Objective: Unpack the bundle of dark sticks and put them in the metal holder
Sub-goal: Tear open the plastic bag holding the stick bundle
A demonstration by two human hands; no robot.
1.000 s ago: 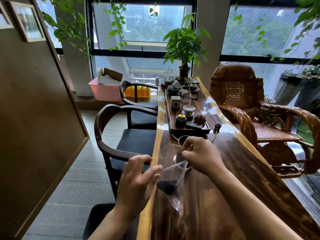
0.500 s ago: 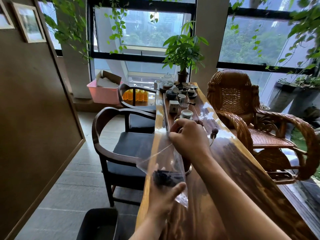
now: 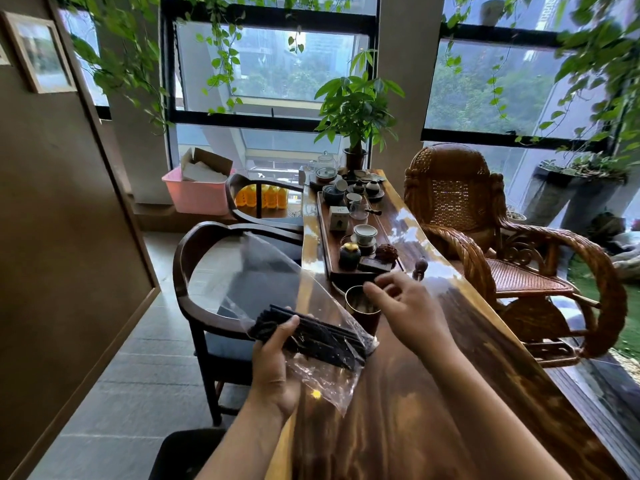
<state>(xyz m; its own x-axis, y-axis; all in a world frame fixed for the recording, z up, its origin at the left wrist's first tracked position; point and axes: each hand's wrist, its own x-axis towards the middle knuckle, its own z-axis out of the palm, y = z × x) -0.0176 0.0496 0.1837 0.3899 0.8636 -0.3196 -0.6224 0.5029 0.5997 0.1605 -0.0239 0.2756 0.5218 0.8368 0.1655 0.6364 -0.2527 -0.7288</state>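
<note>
The left hand [image 3: 277,362] grips the bagged dark sticks [image 3: 313,336]; the right hand [image 3: 408,310] hovers empty, fingers loose, over the metal holder [image 3: 356,303]. The bag [image 3: 249,271] should slide off endwise.

Daylight from the windows [image 3: 273,64], glare on the glossy table [image 3: 408,233], blurred, bowed edges

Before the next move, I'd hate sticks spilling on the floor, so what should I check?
1. Left hand grips the sticks: ok.
2. Sticks out of the bag: not ok, it wraps them.
3. Holder upright on the table: ok.
4. Holder empty: cannot tell, its inside is dark.
5. Right hand free: ok, fingers relaxed beside the holder.
6. Bundle over the table: not ok, its left end hangs past the edge.
</note>
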